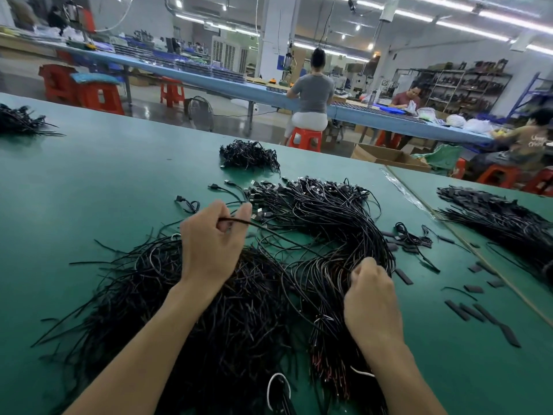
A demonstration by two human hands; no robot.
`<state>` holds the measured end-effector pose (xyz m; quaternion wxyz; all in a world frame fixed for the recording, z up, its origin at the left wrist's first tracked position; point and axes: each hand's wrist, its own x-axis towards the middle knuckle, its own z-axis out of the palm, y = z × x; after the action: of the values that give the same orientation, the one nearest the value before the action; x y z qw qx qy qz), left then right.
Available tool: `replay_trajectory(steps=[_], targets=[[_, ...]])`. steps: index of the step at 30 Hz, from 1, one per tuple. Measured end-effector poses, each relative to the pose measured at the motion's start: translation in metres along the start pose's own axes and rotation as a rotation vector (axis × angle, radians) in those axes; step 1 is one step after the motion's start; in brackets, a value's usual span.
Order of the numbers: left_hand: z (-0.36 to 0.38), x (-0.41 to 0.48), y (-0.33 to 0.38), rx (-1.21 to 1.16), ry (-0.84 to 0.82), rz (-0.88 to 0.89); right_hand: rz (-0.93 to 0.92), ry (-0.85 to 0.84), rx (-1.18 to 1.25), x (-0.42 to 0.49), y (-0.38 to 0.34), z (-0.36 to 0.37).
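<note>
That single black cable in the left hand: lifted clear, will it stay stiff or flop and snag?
Likely floppy: the cable curves away from the left hand. Probably light, since a pinch holds it. It may snag, as it runs into the tangled pile.

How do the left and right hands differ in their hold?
The left hand pinches one cable, lifted above the pile; the right hand grips into the thick looped bundle. The left hand reaches farther up the table than the right hand. Both curl round black cables.
</note>
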<state>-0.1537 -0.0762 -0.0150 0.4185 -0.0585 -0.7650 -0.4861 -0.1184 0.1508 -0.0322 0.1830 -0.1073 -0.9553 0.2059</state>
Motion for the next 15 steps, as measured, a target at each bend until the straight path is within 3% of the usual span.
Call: replay_trajectory(steps=[4, 6, 8, 11, 12, 15], targets=[[-0.018, 0.009, 0.021, 0.211, 0.127, 0.157, -0.027, -0.147, -0.295, -0.005, 0.003, -0.003], [-0.016, 0.008, 0.022, 0.382, -0.005, 0.236, -0.163, -0.137, -0.154, -0.011, -0.009, -0.003], [-0.009, 0.003, 0.02, 0.521, -0.202, 0.28, -0.313, -0.184, 0.153, -0.019, -0.028, -0.007], [-0.001, -0.004, 0.02, 0.568, -0.392, 0.342, -0.427, -0.234, 0.382, -0.031, -0.049, -0.004], [-0.001, -0.005, 0.02, 0.558, -0.435, 0.366, -0.428, -0.171, 0.413, -0.033, -0.052, -0.003], [-0.005, -0.007, 0.02, 0.563, -0.539, 0.411, -0.421, 0.236, 0.482, -0.032, -0.055, -0.011]])
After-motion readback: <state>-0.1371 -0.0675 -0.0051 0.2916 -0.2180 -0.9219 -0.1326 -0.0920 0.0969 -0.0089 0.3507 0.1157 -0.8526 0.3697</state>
